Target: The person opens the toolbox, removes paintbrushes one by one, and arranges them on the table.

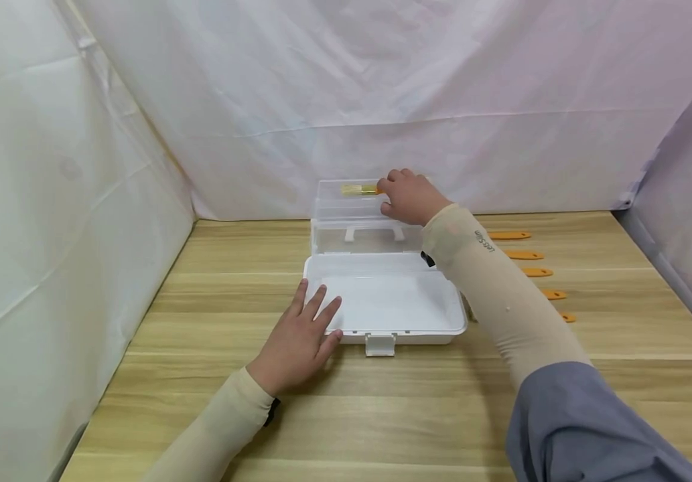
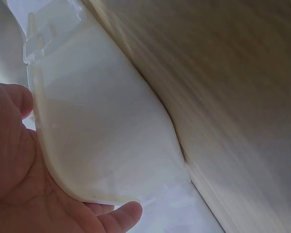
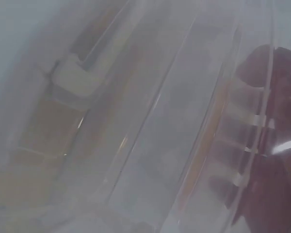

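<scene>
A white plastic case (image 1: pixel 388 298) lies open on the table, its clear lid (image 1: pixel 329 234) tipped back behind it. My left hand (image 1: pixel 297 348) rests on the case's front left corner, fingers spread over the rim. The left wrist view shows my left palm (image 2: pixel 14 165) against the case's white wall (image 2: pixel 102 116). Above the lid's far part, my right hand (image 1: pixel 412 196) grips a paintbrush (image 1: pixel 359 190) by its orange handle, pale bristles pointing left. In the hazy right wrist view, my right hand (image 3: pixel 276 145) shows through the clear plastic lid (image 3: pixel 155 121).
Several orange brush handles (image 1: pixel 523 255) lie in a row on the wooden table (image 1: pixel 213 294), right of the case and partly hidden by my right forearm. White cloth (image 1: pixel 297 80) hangs behind the table and along both sides. A latch (image 1: pixel 380 345) hangs at the case's front.
</scene>
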Demonstrator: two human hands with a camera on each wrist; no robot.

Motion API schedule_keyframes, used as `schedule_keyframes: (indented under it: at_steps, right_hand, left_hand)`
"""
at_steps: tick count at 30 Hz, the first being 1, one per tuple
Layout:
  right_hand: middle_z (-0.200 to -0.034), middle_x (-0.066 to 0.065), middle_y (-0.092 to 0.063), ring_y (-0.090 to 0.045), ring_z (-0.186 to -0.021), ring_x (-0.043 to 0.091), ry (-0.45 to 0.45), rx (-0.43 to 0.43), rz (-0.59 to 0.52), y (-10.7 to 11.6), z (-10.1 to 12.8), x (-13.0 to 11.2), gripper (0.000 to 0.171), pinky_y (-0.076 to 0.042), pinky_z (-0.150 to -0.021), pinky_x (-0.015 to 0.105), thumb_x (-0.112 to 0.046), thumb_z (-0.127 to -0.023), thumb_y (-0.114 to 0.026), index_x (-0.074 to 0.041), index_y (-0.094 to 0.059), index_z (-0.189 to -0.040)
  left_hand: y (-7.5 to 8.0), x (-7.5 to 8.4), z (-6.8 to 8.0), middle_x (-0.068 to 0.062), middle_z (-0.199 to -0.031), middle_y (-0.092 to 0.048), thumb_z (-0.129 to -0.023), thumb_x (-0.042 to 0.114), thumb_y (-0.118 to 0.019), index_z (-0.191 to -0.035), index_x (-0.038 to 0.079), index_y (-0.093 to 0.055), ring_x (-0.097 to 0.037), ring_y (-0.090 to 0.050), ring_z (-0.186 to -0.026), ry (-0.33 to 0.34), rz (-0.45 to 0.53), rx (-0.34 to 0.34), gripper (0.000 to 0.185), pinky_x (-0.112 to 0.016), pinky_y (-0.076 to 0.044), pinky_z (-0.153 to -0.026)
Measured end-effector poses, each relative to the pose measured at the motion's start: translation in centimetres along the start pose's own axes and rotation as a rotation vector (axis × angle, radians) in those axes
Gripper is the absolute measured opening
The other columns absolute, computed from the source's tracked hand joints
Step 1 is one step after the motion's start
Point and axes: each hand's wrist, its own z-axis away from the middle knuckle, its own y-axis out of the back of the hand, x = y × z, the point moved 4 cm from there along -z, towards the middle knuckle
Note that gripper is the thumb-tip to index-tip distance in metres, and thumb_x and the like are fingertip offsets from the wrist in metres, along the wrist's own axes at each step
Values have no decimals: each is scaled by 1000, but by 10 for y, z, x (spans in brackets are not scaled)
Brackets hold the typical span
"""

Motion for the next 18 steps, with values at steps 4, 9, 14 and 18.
schedule_keyframes:
  at_steps: [4, 9, 14, 18]
  right_hand:
    - [-128, 16, -51, -46, -114, 34, -4, 1, -4, 2, 0, 0, 43, -41, -100, 53, -25, -99, -51, -4, -52, -136]
    - [-127, 16, -51, -46, -110, 32, 5, -4, -5, 2, 1, -1, 43, -41, -100, 49, -25, -99, -51, -3, -52, -136]
    - [-121, 15, -52, -46, -106, 31, 9, 11, -12, 3, 2, -4, 41, -43, -97, 47, -24, -100, -51, -4, -52, -136]
    - [-115, 13, -53, -48, -102, 29, 18, 25, -15, 3, 4, -4, 38, -44, -95, 46, -22, -100, -51, -4, -55, -134]
  left_hand:
    - [2, 0, -1, -27, -145, -46, -103, 37, -47, -143, 2, -52, -44, -29, -143, -11, 2, 18, 53, -54, -12, -118]
    - [3, 1, -1, -27, -146, -45, -104, 37, -46, -143, 2, -52, -43, -29, -143, -4, 9, 9, 52, -53, -10, -119]
    - [1, -1, -1, -27, -146, -45, -105, 38, -43, -143, 3, -51, -42, -28, -144, 3, 7, 8, 53, -52, -9, -119]
    - [2, 0, -1, -26, -147, -44, -104, 38, -44, -144, 3, -51, -43, -24, -145, 16, 20, -6, 54, -51, -9, -119]
